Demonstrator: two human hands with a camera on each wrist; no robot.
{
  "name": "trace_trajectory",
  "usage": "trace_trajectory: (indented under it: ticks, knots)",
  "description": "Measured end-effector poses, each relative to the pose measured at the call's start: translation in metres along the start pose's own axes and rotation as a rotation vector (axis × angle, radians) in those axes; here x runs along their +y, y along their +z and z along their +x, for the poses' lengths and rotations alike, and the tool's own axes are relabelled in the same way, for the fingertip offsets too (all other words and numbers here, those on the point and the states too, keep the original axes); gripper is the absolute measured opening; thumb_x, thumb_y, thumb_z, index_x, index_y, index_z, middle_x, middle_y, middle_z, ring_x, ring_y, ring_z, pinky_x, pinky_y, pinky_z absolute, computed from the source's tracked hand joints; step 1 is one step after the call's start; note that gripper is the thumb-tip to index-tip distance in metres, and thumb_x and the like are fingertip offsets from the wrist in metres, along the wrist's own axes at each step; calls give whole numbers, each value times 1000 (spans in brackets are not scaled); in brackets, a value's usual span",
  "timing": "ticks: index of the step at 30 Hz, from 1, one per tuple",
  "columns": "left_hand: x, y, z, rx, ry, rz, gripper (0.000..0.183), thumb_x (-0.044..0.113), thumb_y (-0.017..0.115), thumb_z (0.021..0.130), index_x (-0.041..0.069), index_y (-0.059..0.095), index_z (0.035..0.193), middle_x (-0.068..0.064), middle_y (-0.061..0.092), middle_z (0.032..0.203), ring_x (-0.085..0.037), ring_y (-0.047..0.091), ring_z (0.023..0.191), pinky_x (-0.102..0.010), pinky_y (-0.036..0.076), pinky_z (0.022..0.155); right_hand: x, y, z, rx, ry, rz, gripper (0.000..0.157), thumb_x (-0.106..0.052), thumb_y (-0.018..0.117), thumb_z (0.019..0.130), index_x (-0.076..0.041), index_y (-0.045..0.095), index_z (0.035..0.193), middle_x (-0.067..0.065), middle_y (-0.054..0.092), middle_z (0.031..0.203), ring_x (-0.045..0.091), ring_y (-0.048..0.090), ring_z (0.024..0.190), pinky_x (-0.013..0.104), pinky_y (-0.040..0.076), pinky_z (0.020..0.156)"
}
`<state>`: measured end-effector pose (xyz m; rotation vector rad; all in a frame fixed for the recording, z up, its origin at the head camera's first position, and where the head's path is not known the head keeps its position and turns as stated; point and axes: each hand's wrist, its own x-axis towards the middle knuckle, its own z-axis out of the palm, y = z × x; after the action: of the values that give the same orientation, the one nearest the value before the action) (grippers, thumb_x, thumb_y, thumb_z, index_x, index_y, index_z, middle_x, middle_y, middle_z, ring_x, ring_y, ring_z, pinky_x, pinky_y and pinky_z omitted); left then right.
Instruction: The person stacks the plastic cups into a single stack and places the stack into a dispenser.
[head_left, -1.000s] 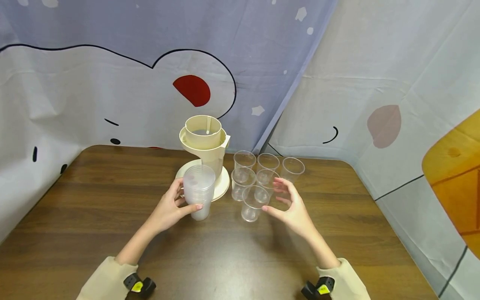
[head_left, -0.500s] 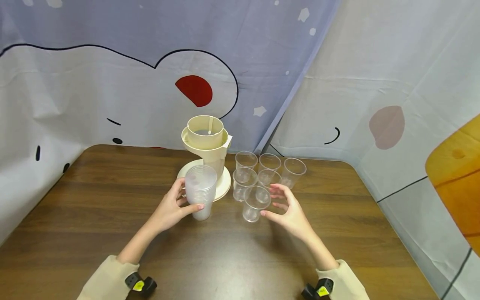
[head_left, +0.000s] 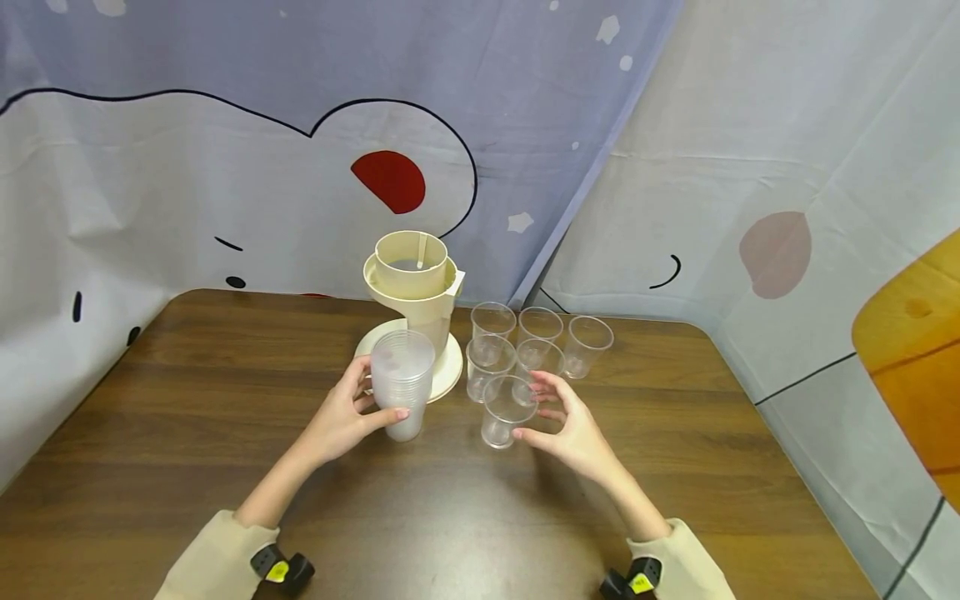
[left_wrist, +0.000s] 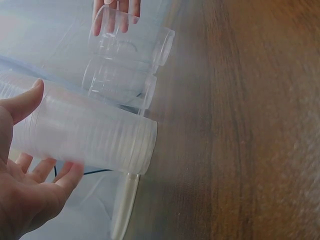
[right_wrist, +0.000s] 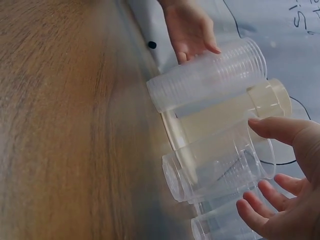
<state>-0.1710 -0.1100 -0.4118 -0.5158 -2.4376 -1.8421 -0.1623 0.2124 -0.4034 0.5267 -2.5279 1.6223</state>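
My left hand [head_left: 339, 421] grips the stacked plastic cups [head_left: 403, 385]; my right hand [head_left: 572, 429], thumb and fingers curved round the nearest clear cup [head_left: 501, 418], now draws it slightly towards me, apparently separating it from the cups beyond [head_left: 491, 358]

A brown wood-grain desk [head_left: 187, 392] with rounded far corners. Near its far edge, just left of centre, stands an upright cream plastic stand [head_left: 431, 310]: an open cylinder [head_left: 408, 282] sits inside a wider collar, above a round, pale base [head_left: 452, 367]. Behind hangs a cloth backdrop [head_left: 262, 50], lavender-grey above and white below, with black curved outlines, small white stars and a red rounded patch [head_left: 390, 181]. Another, whitish panel [head_left: 712, 125] at right carries a dusty-pink patch [head_left: 776, 254] and a large orange shape [head_left: 915, 342], cut off by the picture's edge.
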Motion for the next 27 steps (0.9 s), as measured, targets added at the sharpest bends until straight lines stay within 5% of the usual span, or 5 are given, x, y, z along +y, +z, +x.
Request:
trace_trajectory:
  ticks: [27]
  knots:
    - [0,0,-1,3,-2,0,71,8,78,79,4,36,135,-19,49,130,-37,53,121,-51,47,102,-3,15,6,-42,16,-29,75,-6,82,73,-3,43,136,24,56,128,35,54,120,46,51,98]
